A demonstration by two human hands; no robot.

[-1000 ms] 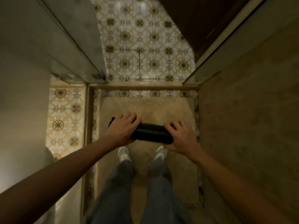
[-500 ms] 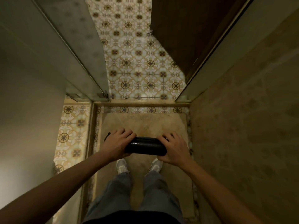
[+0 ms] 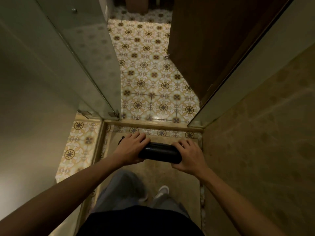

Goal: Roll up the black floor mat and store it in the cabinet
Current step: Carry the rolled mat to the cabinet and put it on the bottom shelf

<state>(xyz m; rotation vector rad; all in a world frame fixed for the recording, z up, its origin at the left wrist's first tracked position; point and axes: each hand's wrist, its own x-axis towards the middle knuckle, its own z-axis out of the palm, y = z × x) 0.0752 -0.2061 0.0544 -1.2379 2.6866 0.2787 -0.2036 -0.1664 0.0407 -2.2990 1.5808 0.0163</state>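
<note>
The black floor mat (image 3: 159, 152) is rolled into a tight horizontal tube, held in the air in front of me above a beige floor. My left hand (image 3: 132, 148) grips its left end, fingers curled over the top. My right hand (image 3: 189, 156) grips its right end in the same way. Only the middle of the roll shows between the hands, and a bit of its left tip pokes out past my left hand. No cabinet is in view.
I stand in a narrow stall with a raised beige threshold (image 3: 153, 122) ahead. A glass panel (image 3: 81, 53) runs along the left and a beige stone wall (image 3: 264, 142) along the right. Patterned floor tiles (image 3: 153, 79) lie beyond, beside a dark wooden door (image 3: 213, 40).
The view has tilted upward and moved forward, so more tiled floor and door show ahead. Both hands keep their grip on the rolled mat. My left leg has stepped forward.
</note>
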